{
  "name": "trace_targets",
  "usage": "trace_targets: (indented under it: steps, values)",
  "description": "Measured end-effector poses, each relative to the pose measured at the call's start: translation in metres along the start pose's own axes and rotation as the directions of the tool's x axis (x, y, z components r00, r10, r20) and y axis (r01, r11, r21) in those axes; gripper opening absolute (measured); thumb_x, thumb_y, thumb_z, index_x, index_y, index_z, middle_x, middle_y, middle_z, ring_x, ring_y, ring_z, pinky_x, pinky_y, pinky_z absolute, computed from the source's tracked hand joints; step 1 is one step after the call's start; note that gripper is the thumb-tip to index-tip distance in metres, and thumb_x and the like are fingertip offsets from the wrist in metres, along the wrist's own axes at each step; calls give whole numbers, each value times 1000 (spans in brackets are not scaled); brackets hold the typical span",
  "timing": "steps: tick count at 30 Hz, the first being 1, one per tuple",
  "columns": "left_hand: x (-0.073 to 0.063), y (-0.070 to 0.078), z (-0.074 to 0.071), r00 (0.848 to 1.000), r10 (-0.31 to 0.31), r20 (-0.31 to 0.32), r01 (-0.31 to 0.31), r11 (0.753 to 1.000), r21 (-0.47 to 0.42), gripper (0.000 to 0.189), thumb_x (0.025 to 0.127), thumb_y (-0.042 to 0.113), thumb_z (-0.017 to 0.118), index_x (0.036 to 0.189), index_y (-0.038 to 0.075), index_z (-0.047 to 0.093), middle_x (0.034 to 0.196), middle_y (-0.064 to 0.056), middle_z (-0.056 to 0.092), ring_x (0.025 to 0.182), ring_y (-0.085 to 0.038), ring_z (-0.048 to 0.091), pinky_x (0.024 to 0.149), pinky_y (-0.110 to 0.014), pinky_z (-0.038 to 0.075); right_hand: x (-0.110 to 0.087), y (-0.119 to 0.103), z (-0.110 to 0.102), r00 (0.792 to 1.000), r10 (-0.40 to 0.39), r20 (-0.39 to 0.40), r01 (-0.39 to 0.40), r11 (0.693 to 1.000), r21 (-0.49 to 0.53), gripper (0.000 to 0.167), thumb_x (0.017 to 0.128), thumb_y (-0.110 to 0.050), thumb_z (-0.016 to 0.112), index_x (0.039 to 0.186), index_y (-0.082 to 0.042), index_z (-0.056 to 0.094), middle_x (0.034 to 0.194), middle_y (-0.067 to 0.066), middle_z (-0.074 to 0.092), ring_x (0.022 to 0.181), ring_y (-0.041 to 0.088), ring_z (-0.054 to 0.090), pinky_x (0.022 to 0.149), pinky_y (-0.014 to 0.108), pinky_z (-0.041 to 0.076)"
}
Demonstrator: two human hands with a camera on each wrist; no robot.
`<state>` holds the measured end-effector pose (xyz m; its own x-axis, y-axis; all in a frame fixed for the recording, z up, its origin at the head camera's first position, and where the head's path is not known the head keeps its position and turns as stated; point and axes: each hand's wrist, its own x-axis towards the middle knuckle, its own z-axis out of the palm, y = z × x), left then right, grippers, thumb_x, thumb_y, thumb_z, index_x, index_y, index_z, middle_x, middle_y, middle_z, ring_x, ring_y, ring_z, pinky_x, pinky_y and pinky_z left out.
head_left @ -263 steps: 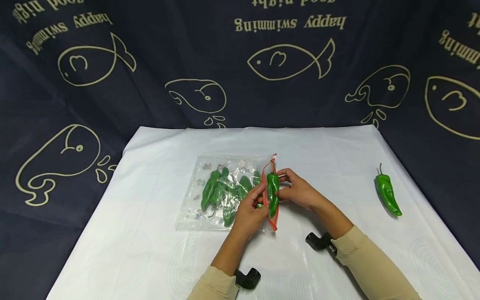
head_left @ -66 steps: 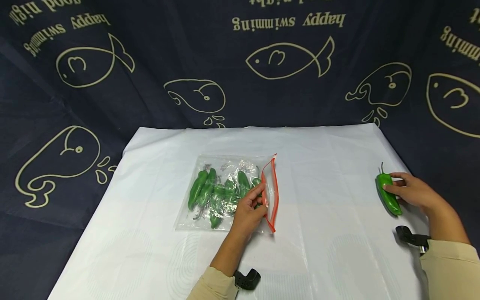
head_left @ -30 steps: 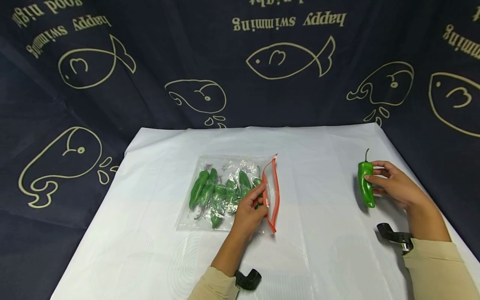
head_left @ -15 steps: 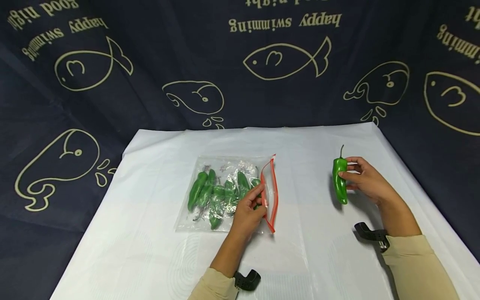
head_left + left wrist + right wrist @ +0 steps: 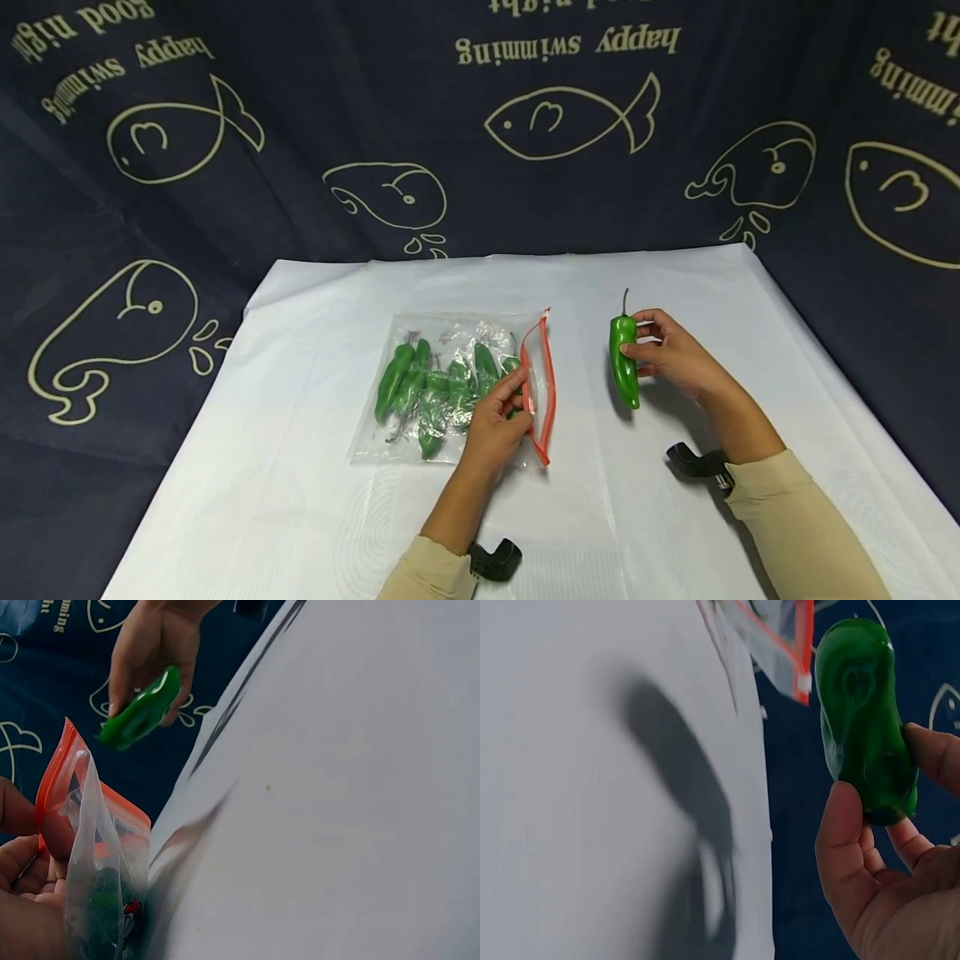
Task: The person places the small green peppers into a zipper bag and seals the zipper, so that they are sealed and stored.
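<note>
A clear zip bag [image 5: 375, 446] with a red zip edge lies on the white table, several green peppers [image 5: 393, 379] inside it. My left hand [image 5: 495, 429] pinches the near layer of its mouth, so the red edges stand apart on the right side. In the left wrist view the bag's red-edged mouth [image 5: 56, 761] gapes beside my thumb and fingers. My right hand [image 5: 671, 354] holds a single green pepper [image 5: 623, 358] by its side, stem pointing away, to the right of the bag. The right wrist view shows that pepper [image 5: 862, 720] between thumb and fingers, its shadow on the tablecloth.
A white cloth covers the table [image 5: 300, 517]. Behind it hangs a dark blue curtain [image 5: 465, 100] with fish and whale drawings. Each wrist carries a black camera mount, such as the left one [image 5: 497, 560].
My right hand put one pepper into the bag earlier, then picked up the pepper at the far right and has carried it left toward the bag. My left hand keeps its hold.
</note>
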<state>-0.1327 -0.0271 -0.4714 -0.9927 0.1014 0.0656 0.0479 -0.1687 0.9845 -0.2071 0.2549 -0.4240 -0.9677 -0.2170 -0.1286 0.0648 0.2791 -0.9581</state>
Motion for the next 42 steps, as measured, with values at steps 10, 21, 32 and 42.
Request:
trace_targets:
  steps: [10, 21, 32, 42]
  values:
    - [0, 0, 0, 1000, 0, -3, 0, 1000, -2, 70, 71, -16, 52, 139, 2, 56, 148, -10, 47, 90, -15, 55, 61, -16, 48, 13, -6, 44, 999, -23, 38, 22, 999, 25, 58, 91, -6, 66, 136, 4, 31, 123, 26, 43, 89, 23, 60, 69, 43, 59]
    - [0, 2, 2, 1000, 1, -3, -1, 1000, -2, 70, 71, -16, 52, 139, 2, 56, 146, -11, 48, 91, -16, 56, 63, -15, 48, 23, -11, 73, 994, -40, 102, 35, 998, 53, 57, 91, -7, 66, 136, 3, 32, 120, 26, 46, 89, 25, 62, 68, 43, 59]
    - [0, 2, 2, 1000, 0, -10, 0, 1000, 4, 71, 71, -16, 52, 139, 2, 56, 147, -11, 47, 92, -17, 56, 64, -15, 47, 28, -15, 91, 991, -42, 124, 40, 999, 23, 54, 88, -8, 71, 129, 4, 37, 114, 26, 48, 84, 26, 65, 72, 45, 59]
    - [-1, 2, 1, 1000, 6, 3, -6, 1000, -17, 67, 74, -16, 56, 139, 0, 55, 147, -13, 47, 93, -15, 56, 66, -15, 48, 26, -11, 97, 993, -2, 116, 14, 995, -98, 50, 87, -15, 74, 121, 1, 42, 106, 22, 52, 80, 26, 64, 68, 41, 59]
